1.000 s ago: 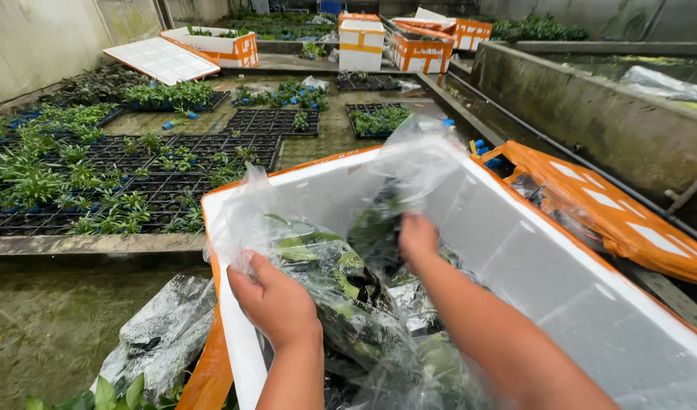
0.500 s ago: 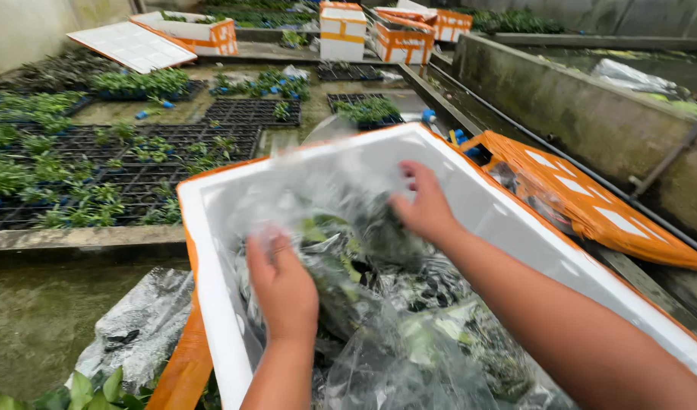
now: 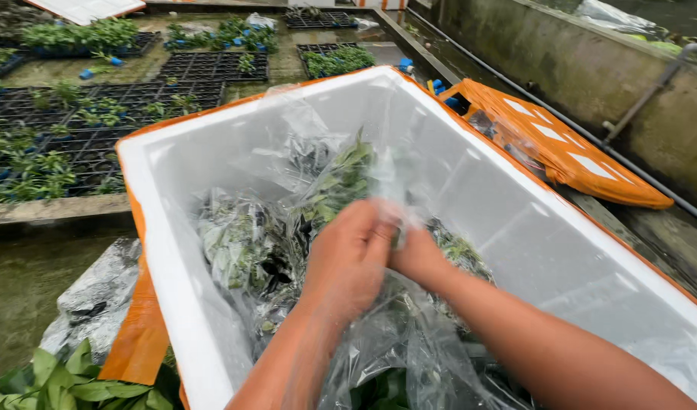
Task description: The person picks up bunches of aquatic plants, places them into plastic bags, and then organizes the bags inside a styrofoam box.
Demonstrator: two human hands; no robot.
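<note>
Head view: both hands gather a clear plastic bag of leafy plants inside a white foam box.

The left hand (image 3: 348, 258) and right hand (image 3: 417, 258) press together, pinched on the neck of the plastic bag (image 3: 341, 182), which sits mid-box in the foam box (image 3: 515, 228). The thin film could tear or slip if twisted hard, spilling leaves. An orange lid with white patches (image 3: 568, 152) lies to the right; a second filled bag (image 3: 90, 296) rests outside, left.

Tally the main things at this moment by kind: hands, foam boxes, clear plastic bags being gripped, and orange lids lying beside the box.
Hands: 2, left hand and right hand
White foam box: 1
Clear plastic bag of green plants, gripped by both hands: 1
Orange lid: 1
Total: 5
</note>
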